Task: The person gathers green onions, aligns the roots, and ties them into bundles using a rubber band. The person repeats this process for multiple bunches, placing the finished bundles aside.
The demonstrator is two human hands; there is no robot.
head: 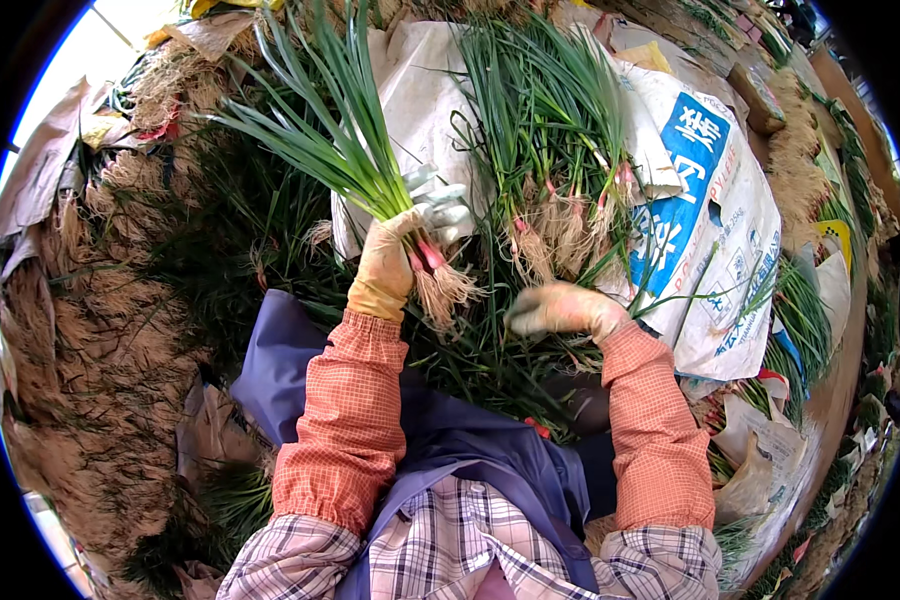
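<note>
My left hand (pixel 409 225), in a yellow and pale grey glove, is shut on a bunch of green onions (pixel 375 172). Their long green leaves fan up and left, and the pinkish bulbs with stringy roots hang below the fist. To the right, my right hand (pixel 555 309), gloved too and slightly blurred, hovers over loose leaves; its fingers point left and their tips are too blurred to tell whether they are apart. Beyond it, a pile of green onions (pixel 547 112) lies with roots towards me, partly on white woven sacks.
A white and blue printed woven sack (pixel 720 247) lies at the right. Another pale sack (pixel 427 82) is spread ahead. Root litter and dark leaves cover the ground at the left (pixel 105 360). More green onion bundles (pixel 802 322) lie at the far right.
</note>
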